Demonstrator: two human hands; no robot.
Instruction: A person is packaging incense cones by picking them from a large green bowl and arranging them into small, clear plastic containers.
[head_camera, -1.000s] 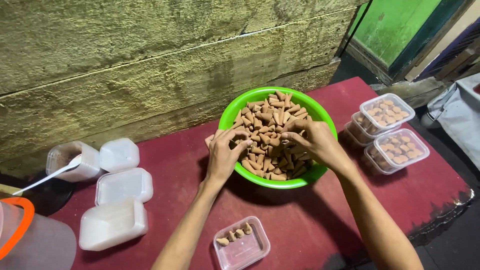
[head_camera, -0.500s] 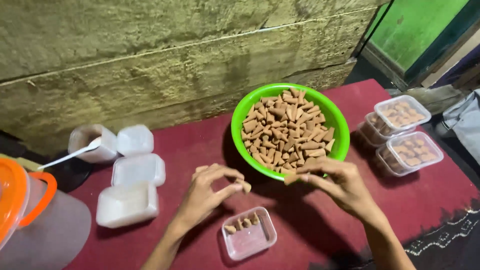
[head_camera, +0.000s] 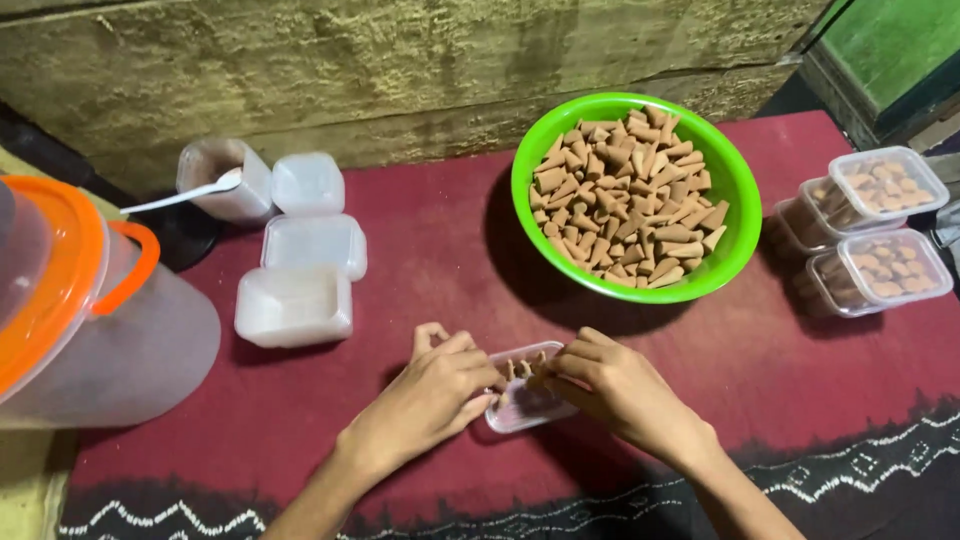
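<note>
Left hand: my left hand (head_camera: 430, 392) sits low at centre, fingers curled, its grip pinching the left edge of the small clear tray (head_camera: 527, 400).
Right hand: my right hand (head_camera: 612, 385) comes in from the other side, fingertips bunched over the tray's right end, touching the brown cone pieces (head_camera: 522, 368) standing in it; I cannot tell whether that grip is clenched on a cone or only resting there.
Small tray: it lies on the red cloth (head_camera: 430, 260) of the surface, between both hands, just below the green bowl (head_camera: 735, 190).
Bowl: round, bright green, heaped with the same brown cones, apart from the hands.
Right edge: two clear lidded boxes (head_camera: 880, 225), both filled with cones, one behind the other.
Left side: three empty white trays (head_camera: 300, 270) in a column, with a plastic cup holding a white spoon (head_camera: 215, 180) beside the top one.
Far left: a big translucent jug with an orange lid (head_camera: 70, 290).
Back: a rough stone wall (head_camera: 400, 60).
</note>
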